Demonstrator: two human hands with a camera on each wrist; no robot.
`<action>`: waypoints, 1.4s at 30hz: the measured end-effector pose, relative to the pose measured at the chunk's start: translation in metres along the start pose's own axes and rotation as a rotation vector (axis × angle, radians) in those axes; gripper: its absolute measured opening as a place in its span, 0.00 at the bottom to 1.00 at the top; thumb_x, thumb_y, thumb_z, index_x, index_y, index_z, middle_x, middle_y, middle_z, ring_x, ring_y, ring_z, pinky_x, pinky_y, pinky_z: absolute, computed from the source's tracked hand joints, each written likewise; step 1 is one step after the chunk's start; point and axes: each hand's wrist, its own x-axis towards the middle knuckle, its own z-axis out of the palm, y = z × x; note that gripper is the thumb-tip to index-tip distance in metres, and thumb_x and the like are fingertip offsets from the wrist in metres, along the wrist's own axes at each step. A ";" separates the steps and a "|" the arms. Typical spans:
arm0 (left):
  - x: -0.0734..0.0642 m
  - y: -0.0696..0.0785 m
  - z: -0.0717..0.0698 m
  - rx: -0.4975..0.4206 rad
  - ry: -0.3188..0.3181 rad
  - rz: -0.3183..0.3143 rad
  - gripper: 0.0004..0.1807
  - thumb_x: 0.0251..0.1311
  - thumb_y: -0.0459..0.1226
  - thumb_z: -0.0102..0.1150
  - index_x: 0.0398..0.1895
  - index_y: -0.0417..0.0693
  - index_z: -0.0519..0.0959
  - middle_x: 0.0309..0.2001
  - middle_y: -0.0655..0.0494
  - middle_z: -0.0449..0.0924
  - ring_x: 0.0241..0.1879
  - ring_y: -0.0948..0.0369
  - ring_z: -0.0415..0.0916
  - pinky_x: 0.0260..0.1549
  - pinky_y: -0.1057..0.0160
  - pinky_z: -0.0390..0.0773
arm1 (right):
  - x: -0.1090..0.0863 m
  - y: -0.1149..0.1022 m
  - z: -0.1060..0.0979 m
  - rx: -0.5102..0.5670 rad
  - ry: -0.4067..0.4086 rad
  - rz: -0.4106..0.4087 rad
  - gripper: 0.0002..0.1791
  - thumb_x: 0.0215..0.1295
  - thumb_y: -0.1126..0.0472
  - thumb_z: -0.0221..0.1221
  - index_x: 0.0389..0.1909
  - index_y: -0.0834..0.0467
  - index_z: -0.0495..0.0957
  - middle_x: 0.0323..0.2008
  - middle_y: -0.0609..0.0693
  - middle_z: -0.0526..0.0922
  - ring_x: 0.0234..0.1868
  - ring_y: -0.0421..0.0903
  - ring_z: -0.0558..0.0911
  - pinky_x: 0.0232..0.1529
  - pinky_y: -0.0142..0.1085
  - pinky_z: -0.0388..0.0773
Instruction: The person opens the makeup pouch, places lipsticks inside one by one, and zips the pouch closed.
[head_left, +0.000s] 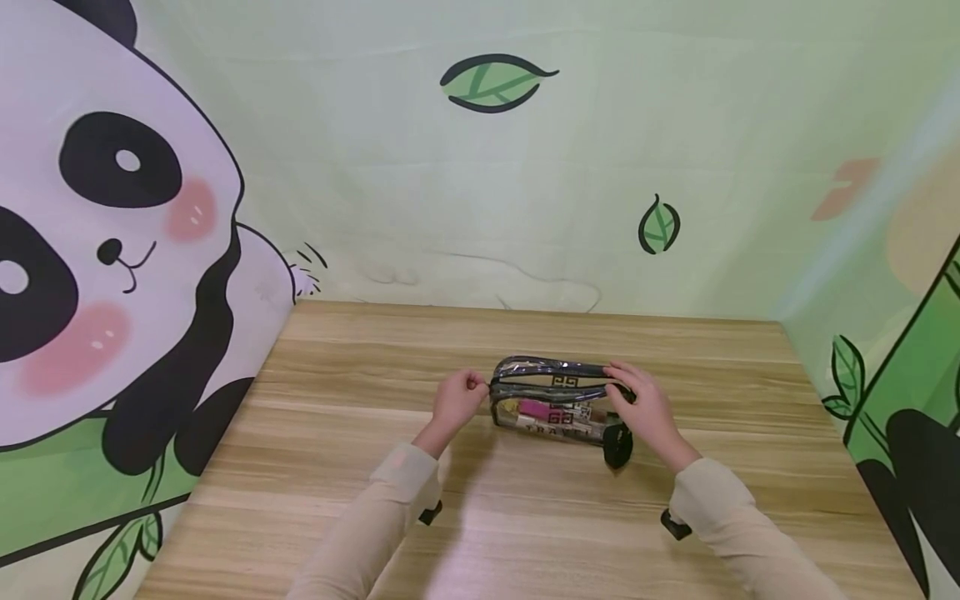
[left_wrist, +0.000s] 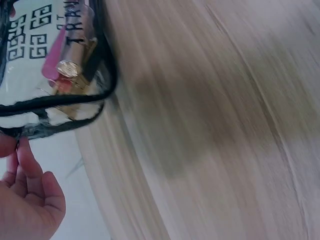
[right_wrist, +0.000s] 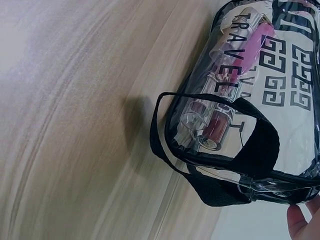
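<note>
A clear cosmetic bag with black piping and "TRAVEL" lettering stands on the wooden table. My left hand pinches a small dark bit at the bag's left end, which also shows in the left wrist view, where the thumb and forefinger of the hand meet below the black trim. My right hand holds the upper right end, its fingers and thumb on the top edges. In the right wrist view, a black strap loop hangs from that end. Inside lie a pink item and a dark red tube.
The wood-grain table extends around the bag on all sides. A printed cloth backdrop with a panda and leaves rises behind the table and along its sides.
</note>
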 end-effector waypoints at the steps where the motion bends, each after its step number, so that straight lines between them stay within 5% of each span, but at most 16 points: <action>1: 0.000 0.001 0.000 -0.005 0.008 -0.016 0.05 0.46 0.35 0.53 0.26 0.44 0.77 0.23 0.55 0.74 0.22 0.63 0.66 0.21 0.70 0.65 | 0.000 0.000 0.000 -0.001 0.003 -0.001 0.17 0.60 0.63 0.52 0.50 0.62 0.74 0.55 0.60 0.71 0.57 0.59 0.66 0.56 0.56 0.61; 10: -0.001 0.011 -0.003 -0.060 0.059 -0.110 0.06 0.47 0.37 0.55 0.26 0.44 0.77 0.23 0.55 0.73 0.22 0.62 0.66 0.20 0.70 0.65 | 0.000 -0.002 0.001 -0.002 0.013 -0.001 0.16 0.59 0.64 0.52 0.49 0.62 0.75 0.55 0.59 0.72 0.56 0.59 0.67 0.55 0.56 0.62; 14: 0.000 0.018 -0.004 -0.084 0.083 -0.106 0.06 0.47 0.37 0.55 0.27 0.44 0.76 0.25 0.55 0.75 0.23 0.62 0.67 0.22 0.70 0.67 | -0.001 -0.003 0.000 0.008 -0.001 0.012 0.17 0.59 0.64 0.52 0.50 0.61 0.74 0.56 0.59 0.71 0.57 0.59 0.66 0.56 0.56 0.61; 20: -0.003 0.021 -0.002 -0.065 0.122 -0.002 0.04 0.50 0.35 0.53 0.28 0.45 0.76 0.28 0.53 0.78 0.24 0.62 0.71 0.22 0.69 0.70 | -0.001 -0.002 0.000 0.019 0.006 0.008 0.17 0.59 0.64 0.52 0.50 0.62 0.74 0.55 0.60 0.71 0.57 0.59 0.66 0.55 0.56 0.61; 31: -0.012 0.026 0.008 0.173 0.212 0.240 0.03 0.56 0.37 0.50 0.30 0.48 0.74 0.28 0.56 0.78 0.24 0.63 0.74 0.20 0.69 0.70 | 0.000 0.001 0.001 0.027 0.048 -0.003 0.16 0.57 0.65 0.53 0.48 0.63 0.75 0.54 0.61 0.73 0.56 0.59 0.68 0.55 0.55 0.63; 42: -0.016 0.029 0.014 0.349 0.246 0.332 0.03 0.57 0.38 0.51 0.31 0.50 0.72 0.31 0.57 0.76 0.23 0.62 0.71 0.18 0.69 0.67 | -0.001 -0.001 0.004 -0.020 0.066 -0.019 0.17 0.56 0.66 0.53 0.48 0.62 0.75 0.53 0.58 0.73 0.54 0.59 0.69 0.53 0.55 0.64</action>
